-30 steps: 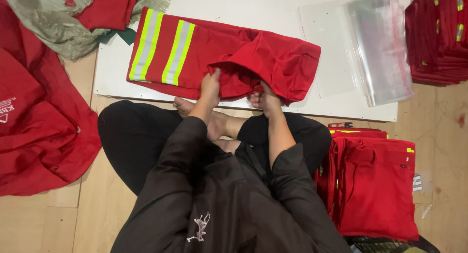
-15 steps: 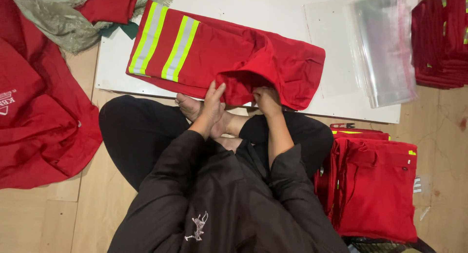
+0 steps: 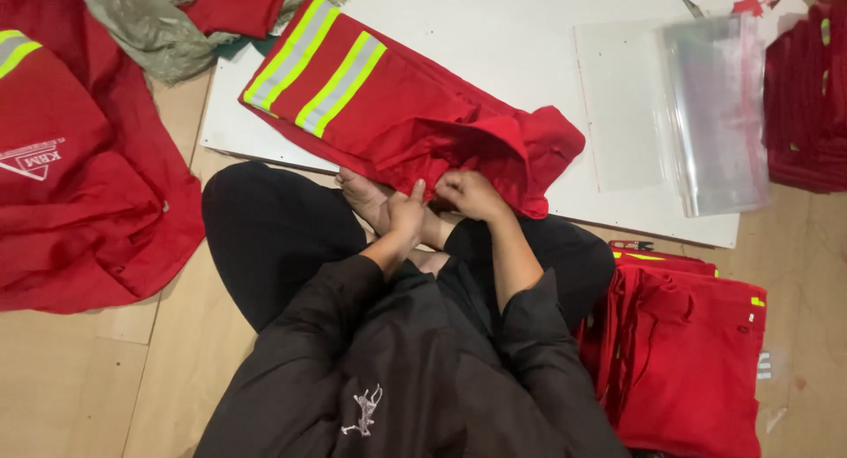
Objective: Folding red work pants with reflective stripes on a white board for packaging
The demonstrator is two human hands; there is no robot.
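Left hand (image 3: 404,213) fingertips tucked under folded red garment (image 3: 415,118); we cannot see grip. Right hand (image 3: 472,195) fingers curled into same cloth, tips hidden. Red stack (image 3: 807,105) cut by right edge. Red pile (image 3: 79,184) cut by left edge. Clear bags (image 3: 715,114): count unreadable, we note.

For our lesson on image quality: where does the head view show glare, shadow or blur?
Head view: glare streaks the clear plastic bags; soft shadow lies under the folded red garment along the white board; both hands look fairly sharp.
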